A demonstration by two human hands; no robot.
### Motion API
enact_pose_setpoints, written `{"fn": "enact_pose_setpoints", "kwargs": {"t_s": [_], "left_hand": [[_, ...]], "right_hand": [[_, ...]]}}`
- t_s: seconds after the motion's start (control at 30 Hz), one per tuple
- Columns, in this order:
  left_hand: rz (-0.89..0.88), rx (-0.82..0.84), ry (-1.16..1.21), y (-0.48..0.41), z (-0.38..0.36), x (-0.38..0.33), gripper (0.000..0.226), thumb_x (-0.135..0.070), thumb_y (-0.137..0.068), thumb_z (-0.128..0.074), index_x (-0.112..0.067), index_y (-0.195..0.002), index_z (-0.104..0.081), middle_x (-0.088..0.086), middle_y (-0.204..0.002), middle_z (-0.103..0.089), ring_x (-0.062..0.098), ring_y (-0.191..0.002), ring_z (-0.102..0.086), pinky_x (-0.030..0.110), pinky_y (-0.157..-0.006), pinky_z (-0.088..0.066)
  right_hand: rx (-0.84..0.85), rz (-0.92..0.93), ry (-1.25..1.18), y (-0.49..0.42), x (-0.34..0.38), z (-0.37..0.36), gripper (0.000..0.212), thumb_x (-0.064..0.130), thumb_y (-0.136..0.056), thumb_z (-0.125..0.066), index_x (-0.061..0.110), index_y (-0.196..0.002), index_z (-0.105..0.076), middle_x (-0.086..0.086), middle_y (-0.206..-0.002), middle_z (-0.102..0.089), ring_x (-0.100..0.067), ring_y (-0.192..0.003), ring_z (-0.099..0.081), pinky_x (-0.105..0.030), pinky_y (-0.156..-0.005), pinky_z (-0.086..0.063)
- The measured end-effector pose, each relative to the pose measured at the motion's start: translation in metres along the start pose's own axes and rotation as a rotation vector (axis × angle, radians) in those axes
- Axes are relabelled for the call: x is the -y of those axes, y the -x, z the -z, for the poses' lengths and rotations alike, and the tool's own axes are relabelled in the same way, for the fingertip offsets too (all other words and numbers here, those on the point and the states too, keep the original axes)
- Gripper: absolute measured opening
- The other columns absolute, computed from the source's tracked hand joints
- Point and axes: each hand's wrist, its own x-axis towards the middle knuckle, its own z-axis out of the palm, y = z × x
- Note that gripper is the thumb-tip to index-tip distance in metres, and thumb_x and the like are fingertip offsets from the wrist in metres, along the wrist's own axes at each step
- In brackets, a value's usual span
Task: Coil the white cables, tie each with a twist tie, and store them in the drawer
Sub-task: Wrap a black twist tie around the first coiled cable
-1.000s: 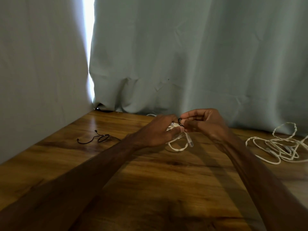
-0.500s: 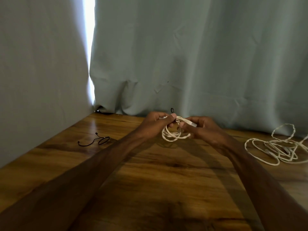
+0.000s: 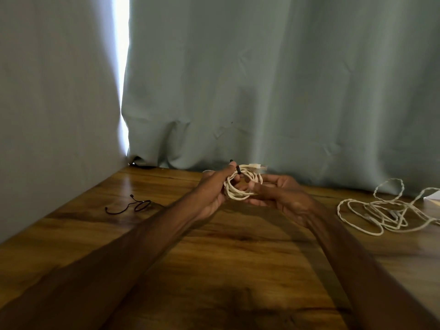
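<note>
A coiled white cable (image 3: 242,186) is held above the wooden table between both hands, its plug ends sticking out at the top right. A black twist tie (image 3: 238,169) wraps the coil's top left side. My left hand (image 3: 214,189) pinches the coil at that tie with thumb and fingers. My right hand (image 3: 278,194) cradles the coil from the right and below, thumb pressed on its lower strands. A loose white cable (image 3: 385,210) lies tangled on the table at the right. A spare black twist tie (image 3: 135,204) lies at the left.
The wooden table (image 3: 226,258) runs up to a grey-green curtain (image 3: 262,91) at the back and a pale wall on the left. A white corner of something shows at the far right edge (image 3: 434,195). No drawer is in view.
Both hands have lifted the coil and turned it flat-on to the camera. The tie's ends, pinched by the right hand a second ago, now sit wrapped on the coil under my left fingers.
</note>
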Motion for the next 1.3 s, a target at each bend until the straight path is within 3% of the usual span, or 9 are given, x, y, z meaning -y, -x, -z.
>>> {"fn": "enact_pose_setpoints", "kwargs": {"t_s": [0.2, 0.27, 0.4, 0.5, 0.67, 0.9, 1.03, 1.17, 1.3], "left_hand": [[-0.006, -0.007, -0.027, 0.005, -0.007, 0.004, 0.034, -0.032, -0.103, -0.058, -0.006, -0.081, -0.062, 0.001, -0.062, -0.065, 0.012, -0.053, -0.066, 0.028, -0.052, -0.058], [-0.067, -0.022, -0.112, 0.003, -0.008, 0.006, 0.034, -0.035, -0.101, -0.061, -0.006, -0.084, -0.067, 0.003, -0.072, -0.066, 0.012, -0.061, -0.067, 0.03, -0.063, -0.059], [-0.115, 0.019, -0.315, 0.004, -0.009, 0.013, 0.042, -0.042, -0.096, -0.068, -0.003, -0.11, -0.074, 0.005, -0.094, -0.077, 0.02, -0.088, -0.074, 0.036, -0.087, -0.061], [-0.072, 0.028, -0.384, 0.005, -0.008, 0.02, 0.034, -0.03, -0.096, -0.069, -0.004, -0.119, -0.07, 0.009, -0.11, -0.077, 0.019, -0.1, -0.075, 0.033, -0.089, -0.061], [-0.049, -0.028, -0.357, 0.002, -0.007, 0.022, 0.026, -0.016, -0.1, -0.064, 0.004, -0.116, -0.07, 0.017, -0.106, -0.077, 0.024, -0.096, -0.077, 0.036, -0.088, -0.062], [0.004, -0.023, -0.332, 0.007, -0.008, 0.016, 0.028, -0.014, -0.098, -0.066, 0.01, -0.114, -0.066, 0.021, -0.1, -0.077, 0.026, -0.09, -0.078, 0.023, -0.071, -0.062], [0.053, 0.067, -0.226, 0.013, -0.009, 0.007, 0.028, -0.009, -0.096, -0.069, 0.013, -0.114, -0.067, 0.024, -0.099, -0.076, 0.027, -0.087, -0.078, 0.016, -0.064, -0.059], [0.027, 0.089, -0.245, 0.018, -0.008, 0.004, 0.03, -0.013, -0.092, -0.074, 0.008, -0.113, -0.071, 0.021, -0.097, -0.077, 0.02, -0.076, -0.078, 0.011, -0.057, -0.055], [-0.053, 0.061, -0.372, 0.018, -0.006, 0.004, 0.026, -0.019, -0.091, -0.074, 0.003, -0.105, -0.075, 0.014, -0.081, -0.078, 0.01, -0.058, -0.072, 0.011, -0.052, -0.052]], "right_hand": [[-0.059, -0.028, -0.008, -0.001, -0.003, -0.002, 0.044, 0.004, -0.076, -0.083, 0.001, -0.118, -0.071, -0.018, -0.11, -0.077, -0.034, -0.096, -0.077, -0.03, -0.08, -0.064], [-0.069, -0.054, -0.033, -0.001, -0.003, 0.001, 0.042, 0.003, -0.077, -0.082, 0.001, -0.118, -0.071, -0.017, -0.111, -0.077, -0.03, -0.096, -0.077, -0.027, -0.077, -0.064], [-0.118, -0.069, -0.095, -0.004, -0.002, 0.008, 0.04, 0.003, -0.082, -0.079, -0.001, -0.12, -0.071, -0.018, -0.115, -0.076, -0.029, -0.1, -0.076, -0.026, -0.079, -0.063], [-0.179, -0.062, -0.093, -0.005, -0.003, 0.012, 0.043, 0.003, -0.081, -0.081, -0.004, -0.122, -0.069, -0.019, -0.113, -0.076, -0.029, -0.102, -0.076, -0.028, -0.081, -0.063], [-0.161, -0.067, -0.009, -0.002, -0.002, 0.011, 0.042, 0.009, -0.077, -0.085, 0.0, -0.116, -0.072, -0.017, -0.106, -0.078, -0.028, -0.095, -0.077, -0.026, -0.079, -0.063], [-0.131, -0.067, 0.057, -0.002, -0.003, 0.009, 0.033, 0.018, -0.08, -0.084, 0.006, -0.11, -0.077, -0.015, -0.102, -0.079, -0.019, -0.083, -0.077, -0.022, -0.071, -0.063], [-0.11, -0.12, -0.038, -0.005, -0.006, 0.016, 0.048, 0.027, -0.076, -0.086, 0.004, -0.118, -0.075, -0.014, -0.11, -0.076, -0.016, -0.085, -0.072, -0.021, -0.072, -0.061], [-0.105, -0.165, -0.159, -0.005, -0.008, 0.015, 0.043, 0.025, -0.077, -0.084, 0.005, -0.114, -0.074, -0.007, -0.095, -0.075, -0.009, -0.071, -0.069, -0.017, -0.062, -0.059], [-0.095, -0.189, -0.247, -0.005, -0.009, 0.014, 0.039, 0.022, -0.076, -0.083, 0.006, -0.111, -0.075, -0.007, -0.09, -0.075, -0.01, -0.072, -0.069, -0.016, -0.062, -0.06]]}}
